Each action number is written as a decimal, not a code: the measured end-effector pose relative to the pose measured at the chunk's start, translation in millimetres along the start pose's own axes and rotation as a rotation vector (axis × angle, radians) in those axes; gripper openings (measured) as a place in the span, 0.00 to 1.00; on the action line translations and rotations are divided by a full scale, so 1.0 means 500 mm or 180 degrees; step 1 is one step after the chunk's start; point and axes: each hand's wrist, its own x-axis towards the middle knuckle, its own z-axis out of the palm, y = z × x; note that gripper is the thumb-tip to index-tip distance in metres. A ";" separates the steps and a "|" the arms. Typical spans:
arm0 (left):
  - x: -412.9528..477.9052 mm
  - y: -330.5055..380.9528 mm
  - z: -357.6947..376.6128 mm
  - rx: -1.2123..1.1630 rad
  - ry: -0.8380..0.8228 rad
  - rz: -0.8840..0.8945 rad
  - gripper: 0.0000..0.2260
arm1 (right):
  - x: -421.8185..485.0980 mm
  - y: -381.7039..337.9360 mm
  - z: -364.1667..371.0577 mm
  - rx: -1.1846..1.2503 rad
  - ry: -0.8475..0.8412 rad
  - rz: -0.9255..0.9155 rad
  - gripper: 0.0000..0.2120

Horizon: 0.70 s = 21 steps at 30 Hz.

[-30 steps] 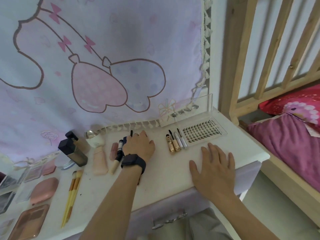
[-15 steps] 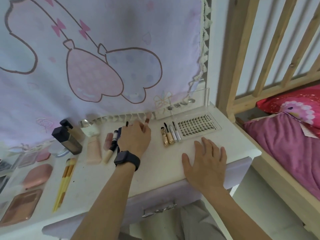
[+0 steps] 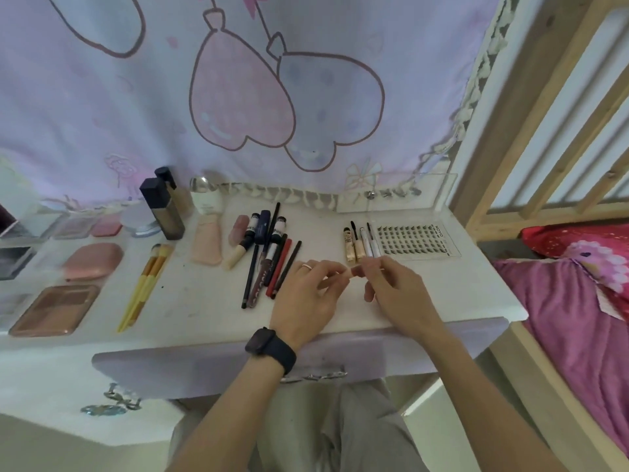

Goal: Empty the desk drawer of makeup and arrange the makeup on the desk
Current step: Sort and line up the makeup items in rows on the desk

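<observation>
above white desk, slim pink tube between left hand and right hand

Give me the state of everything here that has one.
Drawer, shut.
Lash case lid, open, standing upright.
Dark-capped bottle, capped, upright.
Pink compact, shut.
Left hand, pinching small pink item.
Right hand, pinching the same item.

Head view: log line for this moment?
hands: left hand and right hand both pinch small pink item | place: over desk, in front of mascara tubes | item kind: too blurred to tell
</observation>
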 end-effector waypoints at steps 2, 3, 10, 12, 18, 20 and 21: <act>-0.002 -0.001 -0.003 -0.0243 -0.0034 -0.0084 0.08 | 0.009 -0.001 0.010 0.0036 0.0045 0.0033 0.17; -0.003 -0.002 -0.005 -0.0300 -0.0052 -0.0138 0.07 | 0.013 0.000 0.013 0.0079 0.0071 0.0057 0.17; -0.005 0.011 -0.012 -0.0331 -0.0116 -0.0548 0.19 | 0.002 0.028 0.019 -0.0049 -0.0057 -0.0085 0.23; -0.007 0.013 -0.010 -0.0341 -0.0123 -0.0670 0.21 | -0.002 0.030 0.016 0.0129 -0.0097 -0.0119 0.16; -0.003 0.014 -0.010 -0.0549 0.0039 -0.0871 0.21 | 0.003 0.015 0.010 0.0522 -0.0186 -0.0164 0.18; -0.004 0.014 -0.010 -0.0550 0.0048 -0.0850 0.21 | 0.004 0.015 0.010 0.0413 -0.0140 -0.0105 0.22; -0.004 0.014 -0.010 -0.0543 0.0036 -0.0847 0.21 | 0.004 0.015 0.009 0.0396 -0.0138 -0.0103 0.21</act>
